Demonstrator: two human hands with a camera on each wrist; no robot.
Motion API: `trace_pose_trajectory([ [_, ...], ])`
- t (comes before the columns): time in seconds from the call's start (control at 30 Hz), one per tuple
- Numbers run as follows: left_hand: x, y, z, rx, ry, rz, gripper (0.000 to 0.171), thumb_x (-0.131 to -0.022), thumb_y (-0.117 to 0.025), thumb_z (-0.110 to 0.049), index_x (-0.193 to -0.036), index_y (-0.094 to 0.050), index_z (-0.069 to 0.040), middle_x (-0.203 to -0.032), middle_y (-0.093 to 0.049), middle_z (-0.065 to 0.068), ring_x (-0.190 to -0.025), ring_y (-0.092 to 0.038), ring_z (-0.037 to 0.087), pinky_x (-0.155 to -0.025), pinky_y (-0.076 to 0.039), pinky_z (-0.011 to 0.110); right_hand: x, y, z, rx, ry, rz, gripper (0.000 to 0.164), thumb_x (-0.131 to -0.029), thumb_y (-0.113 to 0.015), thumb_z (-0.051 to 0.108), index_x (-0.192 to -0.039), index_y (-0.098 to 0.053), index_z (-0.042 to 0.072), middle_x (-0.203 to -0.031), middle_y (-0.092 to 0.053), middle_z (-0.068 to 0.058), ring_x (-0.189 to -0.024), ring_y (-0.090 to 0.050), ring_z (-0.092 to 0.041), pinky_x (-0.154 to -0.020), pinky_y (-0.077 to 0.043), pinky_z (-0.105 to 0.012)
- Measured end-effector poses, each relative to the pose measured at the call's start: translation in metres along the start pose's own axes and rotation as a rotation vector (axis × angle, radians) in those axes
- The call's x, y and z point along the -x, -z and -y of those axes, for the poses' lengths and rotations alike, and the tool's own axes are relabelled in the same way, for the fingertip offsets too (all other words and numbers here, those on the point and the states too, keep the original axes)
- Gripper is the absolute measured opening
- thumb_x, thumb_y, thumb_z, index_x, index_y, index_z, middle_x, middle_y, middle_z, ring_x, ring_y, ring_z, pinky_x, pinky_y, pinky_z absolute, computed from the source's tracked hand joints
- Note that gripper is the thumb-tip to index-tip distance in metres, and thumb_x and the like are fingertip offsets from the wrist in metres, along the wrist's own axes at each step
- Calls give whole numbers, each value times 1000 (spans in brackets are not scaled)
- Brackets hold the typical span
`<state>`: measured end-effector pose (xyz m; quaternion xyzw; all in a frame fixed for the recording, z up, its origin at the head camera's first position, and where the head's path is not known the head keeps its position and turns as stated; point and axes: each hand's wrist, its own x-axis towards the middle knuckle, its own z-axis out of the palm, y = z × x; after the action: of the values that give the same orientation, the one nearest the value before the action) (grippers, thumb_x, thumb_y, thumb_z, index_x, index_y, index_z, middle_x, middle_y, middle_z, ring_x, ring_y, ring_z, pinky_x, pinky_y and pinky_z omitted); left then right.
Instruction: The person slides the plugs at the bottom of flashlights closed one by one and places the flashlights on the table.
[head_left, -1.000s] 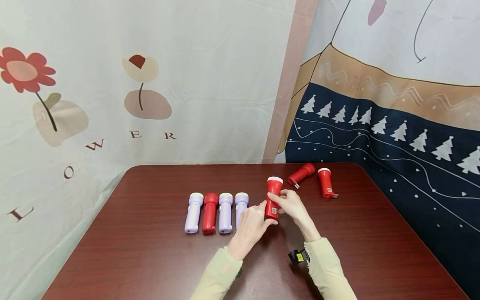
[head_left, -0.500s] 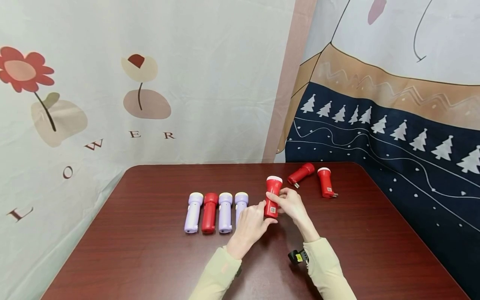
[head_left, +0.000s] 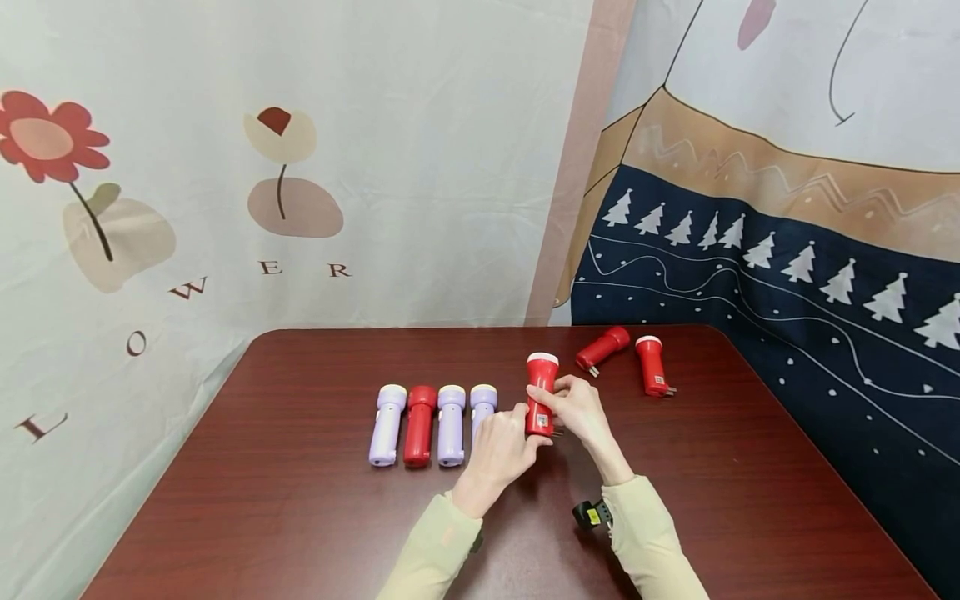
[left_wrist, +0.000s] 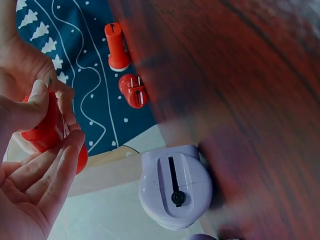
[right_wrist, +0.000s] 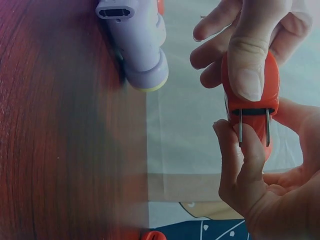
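Note:
Both hands hold a red flashlight point(head_left: 542, 375) above the table, its white-rimmed head pointing away from the person. Thumb and fingers of the left hand point(head_left: 497, 457) grip it near the base. In the right wrist view, the left thumb presses the base end, just beside two metal plug prongs point(right_wrist: 240, 129) that stick out of it. The right hand point(head_left: 583, 410) pinches the body from the other side. To the left lies a row of flashlights: a lilac one point(head_left: 387, 427), a red one point(head_left: 419, 428), another lilac one point(head_left: 451, 428), and a third lilac one point(head_left: 482, 402) partly hidden behind the left hand.
Two more red flashlights lie at the back right of the brown table point(head_left: 300, 500): one slanted point(head_left: 602, 348), one nearly straight point(head_left: 652, 367), both with prongs out. Printed curtains point(head_left: 450, 167) hang behind the far edge. A black wrist device point(head_left: 592, 515) sits under the right sleeve.
The held flashlight and the right hand have shifted slightly left. Prongs now show at the lower right of its base in the head view. The row and the other red flashlights have not moved.

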<state>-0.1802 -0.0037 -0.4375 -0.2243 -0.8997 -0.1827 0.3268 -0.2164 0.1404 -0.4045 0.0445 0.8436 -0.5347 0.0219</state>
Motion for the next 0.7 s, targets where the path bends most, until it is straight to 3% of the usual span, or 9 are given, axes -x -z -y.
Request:
trace_pose_trajectory([
  [0.7,1,1,-1,-9,17,30,39,-72,-80,-40,-78,-58,-8,-53,-57,3,-47,-55,16,-44,-38,23,1,-1,1,24,11,1,51,-81,-72,38,-107,-56,-3,-93,-70,-19,-66,-65,-14,-65,-58,-33],
])
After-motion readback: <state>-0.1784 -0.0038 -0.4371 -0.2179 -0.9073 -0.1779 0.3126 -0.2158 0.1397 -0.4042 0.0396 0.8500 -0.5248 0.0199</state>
